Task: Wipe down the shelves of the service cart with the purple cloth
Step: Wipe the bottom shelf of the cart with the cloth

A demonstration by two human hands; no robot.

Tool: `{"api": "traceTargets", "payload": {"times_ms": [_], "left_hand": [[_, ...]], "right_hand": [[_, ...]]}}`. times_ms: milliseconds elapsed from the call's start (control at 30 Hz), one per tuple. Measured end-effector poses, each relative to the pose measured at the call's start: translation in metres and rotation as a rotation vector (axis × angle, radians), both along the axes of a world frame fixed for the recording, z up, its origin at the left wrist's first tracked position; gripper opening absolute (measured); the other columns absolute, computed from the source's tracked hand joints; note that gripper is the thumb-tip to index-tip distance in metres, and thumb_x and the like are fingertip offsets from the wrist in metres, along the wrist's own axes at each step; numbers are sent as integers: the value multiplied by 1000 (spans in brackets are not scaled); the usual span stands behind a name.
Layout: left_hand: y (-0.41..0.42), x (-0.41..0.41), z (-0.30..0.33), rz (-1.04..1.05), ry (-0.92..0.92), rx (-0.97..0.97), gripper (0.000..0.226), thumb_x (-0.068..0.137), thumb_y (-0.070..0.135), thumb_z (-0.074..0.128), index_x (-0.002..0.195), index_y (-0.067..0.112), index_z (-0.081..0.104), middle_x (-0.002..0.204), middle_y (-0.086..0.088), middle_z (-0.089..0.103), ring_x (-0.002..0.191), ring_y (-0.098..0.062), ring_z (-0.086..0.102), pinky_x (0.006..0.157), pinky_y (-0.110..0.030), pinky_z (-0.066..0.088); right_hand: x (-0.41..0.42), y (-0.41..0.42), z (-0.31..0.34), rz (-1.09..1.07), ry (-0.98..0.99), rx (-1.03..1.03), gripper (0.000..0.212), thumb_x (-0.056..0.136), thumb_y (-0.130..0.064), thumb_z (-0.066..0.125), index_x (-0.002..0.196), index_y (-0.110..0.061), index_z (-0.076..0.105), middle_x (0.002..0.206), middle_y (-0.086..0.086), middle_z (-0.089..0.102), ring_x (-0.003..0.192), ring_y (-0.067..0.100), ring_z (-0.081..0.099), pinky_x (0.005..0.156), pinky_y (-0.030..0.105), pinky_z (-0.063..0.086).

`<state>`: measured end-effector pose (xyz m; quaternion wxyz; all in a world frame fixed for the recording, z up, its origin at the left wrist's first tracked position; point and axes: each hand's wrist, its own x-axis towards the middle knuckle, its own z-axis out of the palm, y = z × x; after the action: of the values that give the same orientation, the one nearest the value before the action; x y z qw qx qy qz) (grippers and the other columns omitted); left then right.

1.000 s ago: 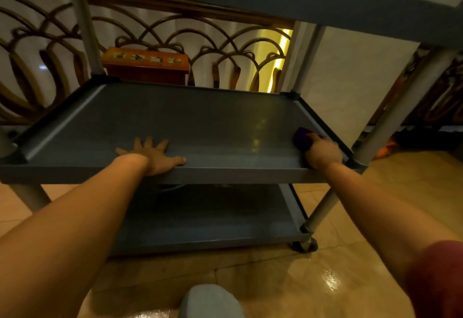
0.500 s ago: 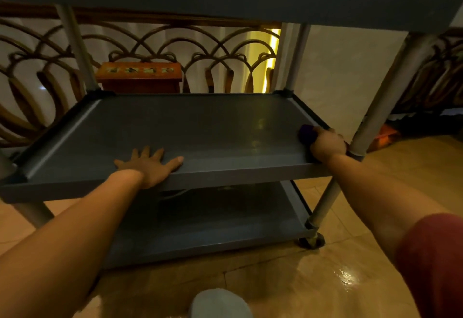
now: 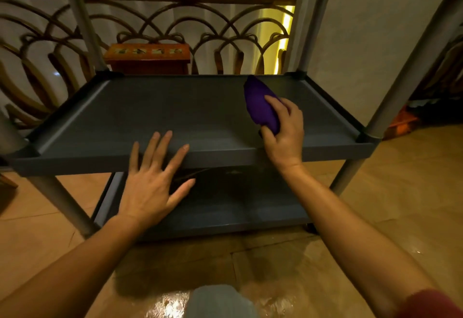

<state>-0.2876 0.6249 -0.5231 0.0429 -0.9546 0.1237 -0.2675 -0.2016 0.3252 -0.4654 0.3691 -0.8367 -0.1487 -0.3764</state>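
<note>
Right hand (image 3: 284,133) grips purple cloth (image 3: 260,104) | on middle shelf (image 3: 175,109)

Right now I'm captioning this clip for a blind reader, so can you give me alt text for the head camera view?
A person's right hand presses a bunched purple cloth onto the right side of a grey service cart's middle shelf. The left hand, fingers spread, is at the shelf's front edge. A lower shelf sits beneath, with a glossy tiled floor below.
</note>
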Motion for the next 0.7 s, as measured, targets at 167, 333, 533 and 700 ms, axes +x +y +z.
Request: {"api": "traceTargets", "payload": {"times_ms": [167, 333, 533, 700], "left_hand": [[-4, -4, -13, -45, -24, -82, 77, 95, 70, 27, 161, 32, 14, 170, -10, 0, 157, -32, -4, 122, -63, 7], [-13, -11, -75, -174, -108, -346, 71, 97, 61, 38, 160, 33, 19, 171, -9, 3, 157, -33, 0, 123, -59, 2], [-15, -27, -144, -133, 117, -270, 69, 98, 68, 23, 158, 40, 8, 171, -8, -6, 157, -28, -7, 122, -62, 6], [-2, -23, -151, -29, 198, -259, 71, 96, 68, 21, 158, 40, -2, 169, -7, -14, 156, -26, -15, 123, -60, 2]], "right_hand": [[-29, 19, -15, -63, -229, 35, 59, 84, -18, 75, 140, -17, 56, 135, 19, 50, 123, 31, 50, 100, 29, 45], [-71, 34, -67, -31, -263, 37, 54, 84, -15, 75, 136, -10, 59, 132, 23, 52, 121, 33, 52, 100, 45, 49], [-115, 39, -147, -19, -212, -54, 59, 83, -24, 70, 138, -19, 51, 136, 11, 44, 125, 22, 44, 108, 22, 35], [-124, 47, -199, -51, -40, -71, 65, 79, -21, 72, 139, -23, 49, 137, 9, 43, 123, 27, 47, 106, 23, 39]]}}
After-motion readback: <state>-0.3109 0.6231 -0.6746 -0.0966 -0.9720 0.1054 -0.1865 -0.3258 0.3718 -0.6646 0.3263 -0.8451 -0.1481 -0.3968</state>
